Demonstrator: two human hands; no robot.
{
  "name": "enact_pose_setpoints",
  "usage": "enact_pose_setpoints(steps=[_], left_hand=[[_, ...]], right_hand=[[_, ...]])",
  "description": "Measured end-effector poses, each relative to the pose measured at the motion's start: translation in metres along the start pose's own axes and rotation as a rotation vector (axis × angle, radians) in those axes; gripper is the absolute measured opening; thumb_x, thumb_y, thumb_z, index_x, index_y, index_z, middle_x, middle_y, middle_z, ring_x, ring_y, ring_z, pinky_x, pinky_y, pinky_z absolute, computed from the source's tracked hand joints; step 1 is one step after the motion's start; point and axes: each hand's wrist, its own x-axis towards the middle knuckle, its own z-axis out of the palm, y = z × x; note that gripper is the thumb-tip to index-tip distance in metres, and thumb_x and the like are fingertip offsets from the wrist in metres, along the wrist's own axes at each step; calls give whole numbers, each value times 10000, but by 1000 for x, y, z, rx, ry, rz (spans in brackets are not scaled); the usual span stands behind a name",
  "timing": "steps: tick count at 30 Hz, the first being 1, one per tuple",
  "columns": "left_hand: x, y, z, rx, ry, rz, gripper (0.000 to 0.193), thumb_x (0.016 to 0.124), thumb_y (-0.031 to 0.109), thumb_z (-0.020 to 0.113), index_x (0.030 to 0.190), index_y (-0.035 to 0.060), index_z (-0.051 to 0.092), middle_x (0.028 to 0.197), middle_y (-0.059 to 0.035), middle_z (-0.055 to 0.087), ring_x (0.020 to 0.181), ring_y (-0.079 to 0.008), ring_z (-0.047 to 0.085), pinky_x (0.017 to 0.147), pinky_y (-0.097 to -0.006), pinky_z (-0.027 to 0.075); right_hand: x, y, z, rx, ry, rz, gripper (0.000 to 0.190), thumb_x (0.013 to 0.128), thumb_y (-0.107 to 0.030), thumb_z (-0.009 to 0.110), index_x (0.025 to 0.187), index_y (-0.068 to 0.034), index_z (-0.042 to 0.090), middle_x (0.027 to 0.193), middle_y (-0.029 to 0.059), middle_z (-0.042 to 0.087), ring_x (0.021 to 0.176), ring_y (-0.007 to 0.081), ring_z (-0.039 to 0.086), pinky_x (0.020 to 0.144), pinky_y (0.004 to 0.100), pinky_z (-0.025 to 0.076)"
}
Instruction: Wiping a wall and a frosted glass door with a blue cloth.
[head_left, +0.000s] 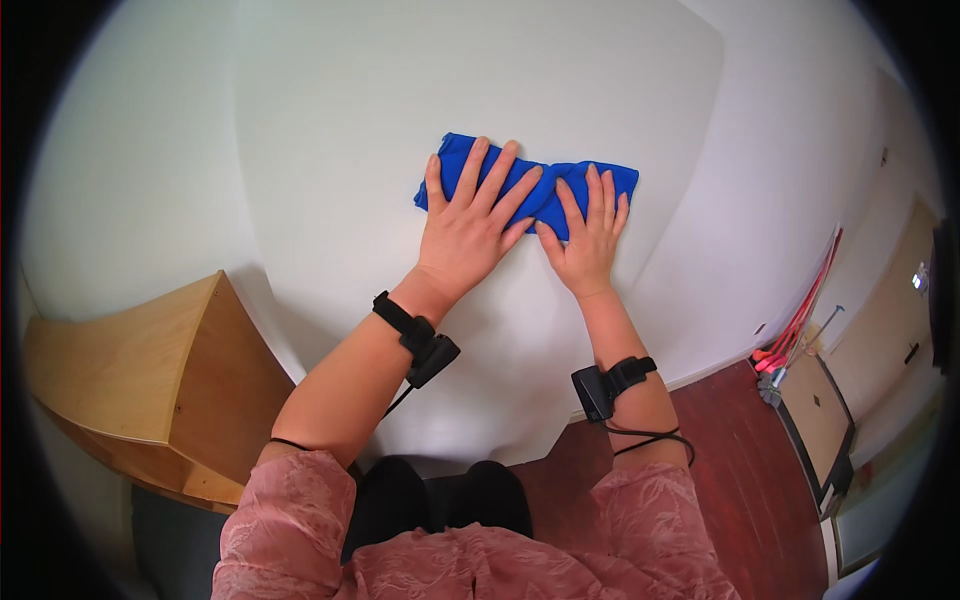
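A folded blue cloth (546, 199) lies flat against a smooth white surface (375, 90), with slight creases across its middle. My left hand (465, 232) rests on its left part, fingers spread and pointing away from me. On the right part lies my right hand (590, 251), its fingers a little closer together and slightly bent. The two thumbs come near each other at the cloth's near edge. Neither hand visibly pinches the fabric. Both forearms wear black straps with small black devices and thin cables.
A light wooden furniture piece (225, 367) stands at the left, close to my left forearm. Reddish-brown floor (727, 442) shows at the lower right. Long-handled cleaning tools with red handles (814, 300) lean on the right beside a dark-framed beige panel (816, 424).
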Motion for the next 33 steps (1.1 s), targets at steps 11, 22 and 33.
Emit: enact_pose_setpoints(steps=[11,22,33], left_hand=[[-76,44,22,-27,-253,181,626,935,480,612,1513,289,465,1613,-42,364,1488,-285,311,1155,-657,139],[-2,69,31,-73,-215,266,596,975,379,588,1524,202,438,1625,-66,330,1526,-298,237,1198,-616,140],[-70,74,35,-111,-316,241,598,979,350,578,1540,221,414,1634,-46,322,1517,-275,258,1180,-606,186]], right_hand=[[-146,-11,-1,-7,-51,191,588,887,-405,709,1390,-132,575,1554,259,364,1456,477,292,1163,669,154],[-84,61,-20,-100,-22,213,613,913,-337,653,1460,-105,499,1605,230,297,1499,443,230,1200,612,159],[-166,0,-1,-62,-53,425,607,932,-312,608,1462,-44,482,1604,269,269,1498,479,206,1195,637,136]])
